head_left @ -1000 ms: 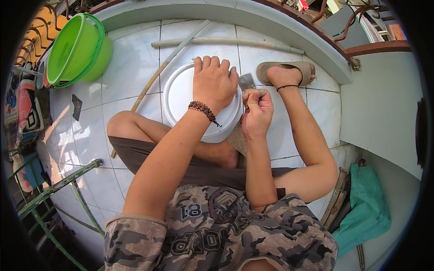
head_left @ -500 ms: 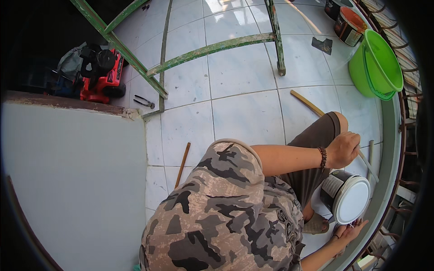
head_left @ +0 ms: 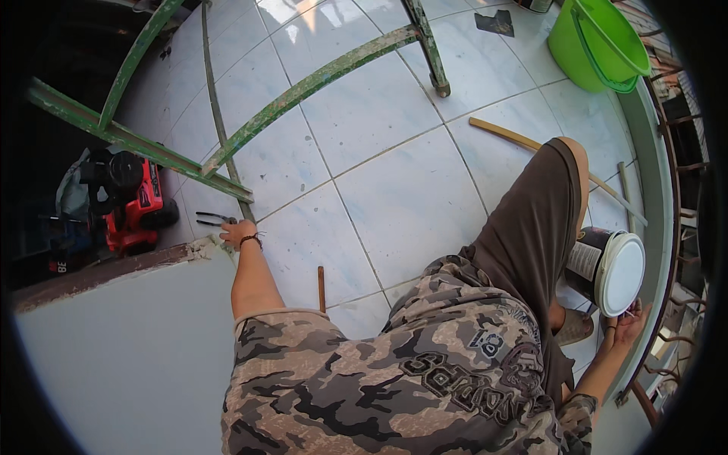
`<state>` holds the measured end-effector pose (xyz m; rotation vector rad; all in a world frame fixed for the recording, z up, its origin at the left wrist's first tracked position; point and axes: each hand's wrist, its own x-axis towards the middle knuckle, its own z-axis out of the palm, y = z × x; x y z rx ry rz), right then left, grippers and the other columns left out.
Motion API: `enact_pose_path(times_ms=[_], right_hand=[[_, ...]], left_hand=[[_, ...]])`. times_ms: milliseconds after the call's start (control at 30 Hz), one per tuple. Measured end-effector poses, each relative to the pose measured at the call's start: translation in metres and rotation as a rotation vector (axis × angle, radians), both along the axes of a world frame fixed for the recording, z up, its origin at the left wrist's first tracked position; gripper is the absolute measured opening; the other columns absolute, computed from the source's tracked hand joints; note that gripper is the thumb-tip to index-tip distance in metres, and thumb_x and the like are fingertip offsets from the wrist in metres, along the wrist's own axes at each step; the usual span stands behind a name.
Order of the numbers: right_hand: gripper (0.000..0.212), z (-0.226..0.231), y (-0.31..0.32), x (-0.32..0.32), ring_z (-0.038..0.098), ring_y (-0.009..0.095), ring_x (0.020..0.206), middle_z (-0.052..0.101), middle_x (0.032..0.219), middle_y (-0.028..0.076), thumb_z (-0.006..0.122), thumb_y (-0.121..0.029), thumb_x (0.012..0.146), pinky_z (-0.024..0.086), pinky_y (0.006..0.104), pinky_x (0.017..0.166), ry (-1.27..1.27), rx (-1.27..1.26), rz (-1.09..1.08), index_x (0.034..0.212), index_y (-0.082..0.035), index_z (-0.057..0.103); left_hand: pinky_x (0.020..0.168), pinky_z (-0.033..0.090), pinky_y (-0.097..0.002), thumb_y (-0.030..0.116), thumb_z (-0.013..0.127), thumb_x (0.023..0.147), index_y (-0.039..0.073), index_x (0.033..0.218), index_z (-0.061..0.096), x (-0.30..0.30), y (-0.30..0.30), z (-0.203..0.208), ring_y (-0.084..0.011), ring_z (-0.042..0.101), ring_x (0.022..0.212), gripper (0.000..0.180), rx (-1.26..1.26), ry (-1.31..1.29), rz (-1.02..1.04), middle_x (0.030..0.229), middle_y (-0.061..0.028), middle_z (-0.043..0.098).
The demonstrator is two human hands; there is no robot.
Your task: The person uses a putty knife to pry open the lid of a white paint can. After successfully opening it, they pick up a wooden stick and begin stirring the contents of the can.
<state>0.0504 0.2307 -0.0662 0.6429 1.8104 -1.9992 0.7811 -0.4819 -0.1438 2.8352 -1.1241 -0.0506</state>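
Observation:
My left hand [head_left: 238, 233], with a beaded bracelet, reaches down to the floor at the far left. Its fingers are apart at the jaw end of black-handled pincers [head_left: 215, 218], which lie on the tiles. On the right side, my right hand [head_left: 629, 327] is beside a dark paint can [head_left: 588, 259] with a white round top [head_left: 624, 274]. The fingers there are drawn together around a thin pale bit too small to name, partly hidden by the can. My bent knee [head_left: 542, 201] rises left of the can.
A paint-spattered green metal frame [head_left: 311, 85] stands ahead. Wooden sticks [head_left: 504, 135] lie on the tiled floor, with a brown rod [head_left: 321, 288] nearer me. A lime bucket [head_left: 588, 49] is at the far right, along a railing [head_left: 675, 174]. A red machine [head_left: 140, 212] sits beyond the low wall [head_left: 114, 341].
My left hand has swung from above the can, where it was closed, across to the pincers on the left. My right hand remains by the can. The view has turned.

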Motion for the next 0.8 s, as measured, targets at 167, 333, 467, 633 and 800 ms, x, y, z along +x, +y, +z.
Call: enact_pose_path(times_ms=[167,333,467,633,800], right_hand=[[0.050,-0.062,0.080,0.010,0.059,0.008,0.072,0.060,0.078,-0.008,0.067,-0.064,0.088,0.043,0.0250,0.063,-0.016,0.338,-0.070,0.104,-0.017,0.068],[0.046,-0.055,0.110,0.047,0.057,0.007,0.070,0.059,0.077,-0.008,0.070,-0.060,0.088,0.041,0.0283,0.062,-0.024,0.409,-0.113,0.104,-0.017,0.065],[0.036,-0.036,0.085,0.035,0.054,0.008,0.066,0.059,0.082,-0.003,0.072,-0.041,0.092,0.042,0.0231,0.052,0.174,0.494,-0.097,0.107,-0.009,0.064],[0.028,0.043,-0.007,0.041,0.051,0.004,0.059,0.057,0.073,-0.005,0.072,-0.037,0.094,0.043,0.0193,0.051,0.472,0.571,-0.116,0.091,-0.011,0.063],[0.029,0.079,-0.072,0.054,0.053,0.006,0.062,0.061,0.072,-0.002,0.075,-0.032,0.092,0.043,0.0236,0.054,0.718,0.497,0.000,0.094,-0.003,0.069]], left_hand=[[0.111,0.045,-0.0474,0.025,0.053,0.096,0.007,0.157,0.027,0.103,-0.073,-0.033,-0.0418,0.050,0.133,0.068,0.059,0.419,-0.261,0.159,-0.0269,0.027],[0.104,0.048,-0.0529,0.030,0.055,0.097,0.000,0.138,0.044,0.070,-0.066,-0.036,-0.0436,0.057,0.123,0.052,0.267,0.119,-0.331,0.137,-0.0288,0.055],[0.095,0.049,-0.0515,0.026,0.055,0.097,0.000,0.128,0.047,0.049,-0.040,-0.027,-0.0415,0.060,0.112,0.041,0.243,-0.053,-0.302,0.126,-0.0270,0.058],[0.084,0.051,-0.0498,0.022,0.054,0.097,0.000,0.115,0.050,-0.032,0.021,-0.030,-0.0388,0.064,0.099,0.029,-0.272,-0.020,-0.186,0.112,-0.0249,0.062],[0.072,0.053,-0.0452,0.017,0.053,0.096,0.001,0.103,0.053,-0.128,0.113,-0.006,-0.0329,0.066,0.083,0.018,-0.547,0.337,-0.548,0.096,-0.0205,0.064]])
